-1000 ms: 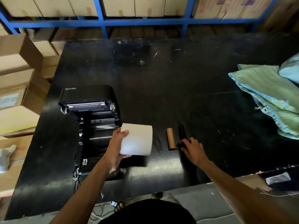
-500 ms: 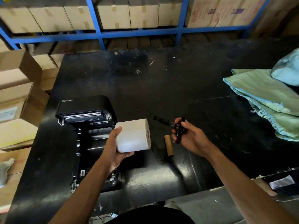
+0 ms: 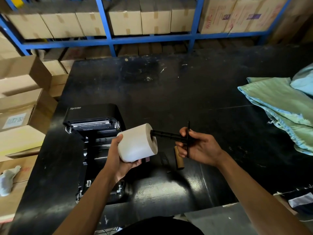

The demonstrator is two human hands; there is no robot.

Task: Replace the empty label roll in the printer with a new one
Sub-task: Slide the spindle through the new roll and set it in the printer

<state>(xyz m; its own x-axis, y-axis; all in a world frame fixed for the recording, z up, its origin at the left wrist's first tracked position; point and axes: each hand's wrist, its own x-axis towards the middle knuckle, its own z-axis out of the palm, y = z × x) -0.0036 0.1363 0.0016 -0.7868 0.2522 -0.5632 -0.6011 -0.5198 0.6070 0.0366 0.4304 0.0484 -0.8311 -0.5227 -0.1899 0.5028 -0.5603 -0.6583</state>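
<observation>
My left hand [image 3: 118,158] grips a new white label roll [image 3: 135,143] above the table, its core hole facing right. My right hand [image 3: 198,146] holds a black spindle [image 3: 166,135] by its flat end plate. The spindle's tip sits in the roll's core hole. The black Xprinter label printer [image 3: 91,116] stands open at the left, under and behind the roll. The empty brown cardboard core [image 3: 179,158] lies on the black table [image 3: 169,92] below my right hand, next to a small black part [image 3: 164,160].
Cardboard boxes [image 3: 20,106] are stacked along the table's left edge. A blue shelf rack [image 3: 149,38] with more boxes runs along the back. Green and blue woven sacks [image 3: 281,109] lie at the right. Cables hang at the table's front edge.
My right hand picked the black spindle off the table, raised it and brought its tip into the roll's core. My left hand lifted the roll and turned it. The camera tilted up.
</observation>
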